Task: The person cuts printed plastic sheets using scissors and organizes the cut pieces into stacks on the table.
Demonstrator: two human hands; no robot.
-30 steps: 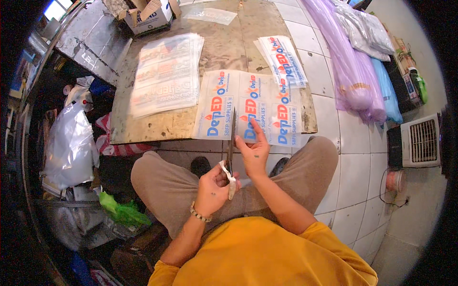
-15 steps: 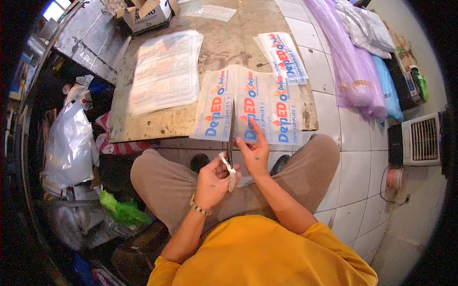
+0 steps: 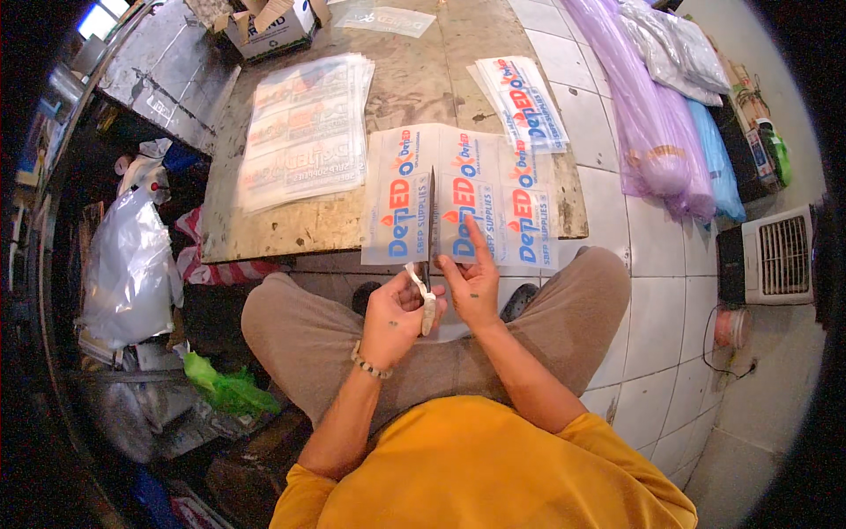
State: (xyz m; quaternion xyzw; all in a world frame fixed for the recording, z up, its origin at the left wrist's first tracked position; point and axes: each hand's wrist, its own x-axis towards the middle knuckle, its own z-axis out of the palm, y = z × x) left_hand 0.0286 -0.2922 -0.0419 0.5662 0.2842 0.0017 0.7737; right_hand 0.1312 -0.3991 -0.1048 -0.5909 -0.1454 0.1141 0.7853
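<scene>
In my left hand [image 3: 394, 317] is a pair of scissors [image 3: 429, 238], its handles wrapped in white. Its dark blades point away from me along the gap between the first and second printed columns of a translucent sheet [image 3: 379, 185]. Red and blue print covers this sheet, which overhangs the table's near edge. My right hand [image 3: 474, 295] grips the sheet's near edge just right of the blades, index finger stretched over the print. Its other fingers are partly hidden. How far the sheet is cut I cannot tell.
On the worn wooden table [image 3: 414, 97] lie a stack of printed sheets [image 3: 304, 132] at left and smaller printed pieces [image 3: 527, 106] at right. An opened carton [image 3: 273, 31] stands at the far left. Purple plastic rolls [image 3: 656, 150] rest on the tiled floor [image 3: 599, 212].
The scissors have moved slightly away from me, deeper along the sheet. The sheet's near left corner has shifted a little to the right. My right hand keeps its hold.
</scene>
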